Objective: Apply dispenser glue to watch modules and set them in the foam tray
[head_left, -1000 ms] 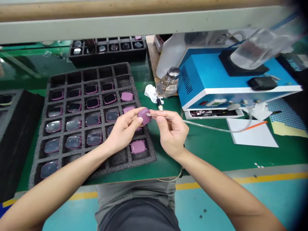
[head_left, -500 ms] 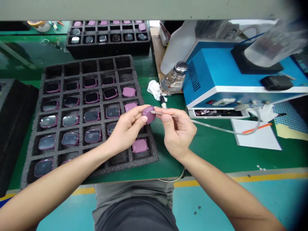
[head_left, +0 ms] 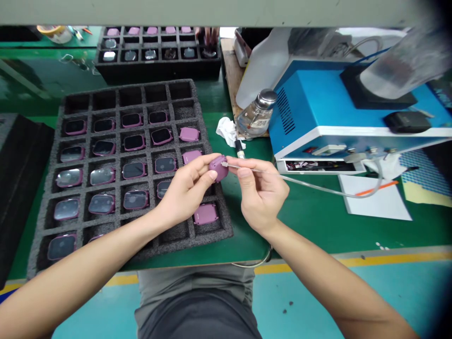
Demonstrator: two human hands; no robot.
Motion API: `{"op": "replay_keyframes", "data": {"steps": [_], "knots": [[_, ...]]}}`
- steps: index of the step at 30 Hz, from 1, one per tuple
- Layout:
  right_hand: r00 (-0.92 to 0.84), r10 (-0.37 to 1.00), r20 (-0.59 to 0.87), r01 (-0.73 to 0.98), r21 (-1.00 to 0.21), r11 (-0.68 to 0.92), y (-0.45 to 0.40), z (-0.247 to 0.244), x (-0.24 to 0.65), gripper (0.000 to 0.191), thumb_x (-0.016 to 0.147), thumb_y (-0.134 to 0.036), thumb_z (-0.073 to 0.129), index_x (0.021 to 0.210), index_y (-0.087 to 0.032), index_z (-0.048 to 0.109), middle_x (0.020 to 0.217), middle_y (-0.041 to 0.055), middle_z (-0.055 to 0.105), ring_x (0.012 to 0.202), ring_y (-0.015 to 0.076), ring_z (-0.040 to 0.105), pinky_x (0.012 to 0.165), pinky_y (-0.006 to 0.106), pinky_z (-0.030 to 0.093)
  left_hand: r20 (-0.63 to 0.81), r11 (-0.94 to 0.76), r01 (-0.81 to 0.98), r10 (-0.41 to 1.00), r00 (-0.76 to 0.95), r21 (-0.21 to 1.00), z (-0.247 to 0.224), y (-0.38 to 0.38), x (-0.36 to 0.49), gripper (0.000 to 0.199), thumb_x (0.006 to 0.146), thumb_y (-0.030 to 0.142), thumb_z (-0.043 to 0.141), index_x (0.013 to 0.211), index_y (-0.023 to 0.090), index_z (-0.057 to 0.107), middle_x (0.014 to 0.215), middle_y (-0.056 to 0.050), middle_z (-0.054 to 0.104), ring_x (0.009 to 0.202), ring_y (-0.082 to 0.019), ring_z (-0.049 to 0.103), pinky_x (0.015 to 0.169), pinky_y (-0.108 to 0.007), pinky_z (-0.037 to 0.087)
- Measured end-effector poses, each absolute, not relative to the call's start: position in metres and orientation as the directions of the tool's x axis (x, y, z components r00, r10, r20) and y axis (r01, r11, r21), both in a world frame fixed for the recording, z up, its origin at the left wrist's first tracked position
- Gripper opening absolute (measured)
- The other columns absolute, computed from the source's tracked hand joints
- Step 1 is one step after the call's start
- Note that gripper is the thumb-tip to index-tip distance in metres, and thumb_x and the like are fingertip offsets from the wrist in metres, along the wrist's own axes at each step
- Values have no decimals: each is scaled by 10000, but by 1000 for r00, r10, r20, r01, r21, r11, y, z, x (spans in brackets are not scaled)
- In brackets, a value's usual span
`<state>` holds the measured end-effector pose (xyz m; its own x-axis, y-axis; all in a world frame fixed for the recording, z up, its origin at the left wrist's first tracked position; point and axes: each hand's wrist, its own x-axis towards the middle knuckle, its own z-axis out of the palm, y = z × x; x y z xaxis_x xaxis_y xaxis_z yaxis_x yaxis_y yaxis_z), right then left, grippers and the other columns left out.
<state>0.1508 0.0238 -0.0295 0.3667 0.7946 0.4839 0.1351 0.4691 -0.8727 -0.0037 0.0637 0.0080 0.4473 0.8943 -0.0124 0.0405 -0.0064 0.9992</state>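
Observation:
My left hand (head_left: 189, 186) pinches a purple watch case (head_left: 218, 168) between thumb and fingers, above the right side of the foam tray (head_left: 212, 240). The case is tilted, its edge toward my right hand (head_left: 263, 193). Those fingers close round a thin dispensing needle (head_left: 235, 166), whose pale tip end meets or nearly meets the case edge. A clear tube (head_left: 318, 187) runs from it to the right. Several purple watches with dark screens (head_left: 136, 200) lie in the tray pockets, and purple watch cases (head_left: 205, 214) lie back up in the right column.
A blue machine (head_left: 307, 99) stands right, beside a glass bottle (head_left: 256, 115) and crumpled tissue (head_left: 226, 132). White paper with an orange stick (head_left: 377, 188) lies right. A second watch tray (head_left: 158, 70) sits at the back; another person's hand (head_left: 209, 36) reaches into it.
Another person's hand has come into the far tray's right end, where a purple case was visible. My hands, the watch case and the needle stay practically where they were.

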Motion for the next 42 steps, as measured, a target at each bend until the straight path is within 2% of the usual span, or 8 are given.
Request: {"op": "replay_keyframes", "data": {"steps": [5,13,23,31,42], "knots": [[360,792,493,103,-865,491,24,-28,151,120,981,-248,641,1060,-241,731,1070,60,780,1012,223,770,912,414,667,-1,-17,36,894,448,999,9,63,-3,436,947,313,645,1342,129,633,1033,-83,756,949,-196,705,842,-311,567],[354,802,481,86,-870,485,25,-29,150,112,982,-296,640,1051,-239,708,1070,62,783,1018,216,769,903,403,672,8,-23,24,883,470,999,10,64,-4,454,955,309,631,1362,109,601,1278,-146,723,1183,-249,687,1023,-367,552],[339,799,497,89,-862,499,32,-25,150,123,982,-306,628,1024,-218,703,1062,75,786,1000,188,773,894,346,667,-26,-5,68,896,443,998,13,68,-4,527,913,452,694,1329,135,627,1317,-154,706,1215,-272,679,1069,-403,540],[335,788,516,99,-852,515,33,-23,151,117,977,-295,629,1020,-223,710,1058,66,789,987,182,775,885,330,662,-23,-42,142,904,427,989,14,69,-5,564,909,497,689,1339,136,626,1297,-163,713,1217,-287,677,1092,-438,521],[334,804,491,33,-859,511,33,-23,150,105,977,-256,630,1027,-214,712,1070,67,782,985,173,769,900,314,647,-11,-58,155,911,412,986,12,68,-5,574,913,501,680,1352,136,622,1336,-161,697,1227,-285,675,1090,-416,524]]}}
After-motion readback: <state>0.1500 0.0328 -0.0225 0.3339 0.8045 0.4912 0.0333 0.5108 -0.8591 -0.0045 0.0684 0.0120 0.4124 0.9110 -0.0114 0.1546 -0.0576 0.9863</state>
